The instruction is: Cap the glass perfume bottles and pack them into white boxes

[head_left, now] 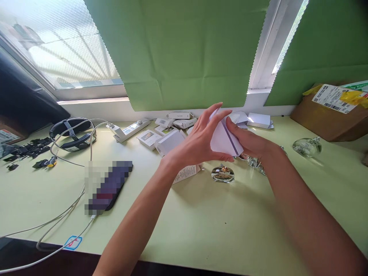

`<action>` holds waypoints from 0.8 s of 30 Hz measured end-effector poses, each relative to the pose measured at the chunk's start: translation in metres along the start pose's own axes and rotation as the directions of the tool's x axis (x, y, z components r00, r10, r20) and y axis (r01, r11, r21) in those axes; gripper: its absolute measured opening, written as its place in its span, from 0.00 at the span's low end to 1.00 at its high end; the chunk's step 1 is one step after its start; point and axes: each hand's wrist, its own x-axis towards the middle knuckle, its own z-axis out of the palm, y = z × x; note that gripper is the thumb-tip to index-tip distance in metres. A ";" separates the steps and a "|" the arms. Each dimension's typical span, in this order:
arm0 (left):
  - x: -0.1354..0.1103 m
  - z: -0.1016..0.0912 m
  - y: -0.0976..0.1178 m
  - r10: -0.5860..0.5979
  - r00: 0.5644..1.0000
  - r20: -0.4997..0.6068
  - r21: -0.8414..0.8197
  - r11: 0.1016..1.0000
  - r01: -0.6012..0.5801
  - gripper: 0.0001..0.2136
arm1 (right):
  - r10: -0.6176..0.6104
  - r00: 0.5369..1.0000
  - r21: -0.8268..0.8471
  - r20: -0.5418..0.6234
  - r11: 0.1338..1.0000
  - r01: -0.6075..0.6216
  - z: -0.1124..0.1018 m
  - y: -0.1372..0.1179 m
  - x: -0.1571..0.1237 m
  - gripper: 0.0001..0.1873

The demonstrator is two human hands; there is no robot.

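Observation:
Raised above the table, a white carton point(224, 140) with a dark stripe along one edge is held between both hands. My left hand point(198, 138) wraps round its left side, fingers over the top and thumb underneath. On its right side my right hand point(250, 140) grips it, most of those fingers being hidden behind. Just below stands a small clear glass bottle point(222, 174) with a metal neck. Several more glass bottles point(253, 162) are partly covered by my right hand and wrist. A printed carton point(186, 174) lies behind my left wrist.
Several small white boxes point(148, 138) are heaped near the window sill, beside a power strip point(129, 130). On the left lie a blurred phone point(110, 188), cables, a black headset point(70, 134) and black parts point(28, 148). At right are a cardboard box point(327, 115) and another glass bottle point(307, 147).

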 end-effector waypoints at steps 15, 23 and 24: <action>0.000 0.005 0.008 0.068 0.996 -0.056 0.071 0.995 -0.064 0.50 | -0.098 0.995 -0.075 -0.027 0.993 0.096 0.000 0.002 0.004 0.32; 0.001 0.001 0.003 0.068 0.998 -0.003 0.036 0.997 -0.068 0.49 | -0.097 0.995 -0.107 -0.028 0.990 0.093 -0.006 0.011 0.005 0.26; 0.001 0.000 0.003 0.060 0.998 0.001 0.028 0.998 -0.060 0.48 | -0.099 0.995 -0.117 -0.032 0.989 0.095 -0.006 0.011 0.005 0.26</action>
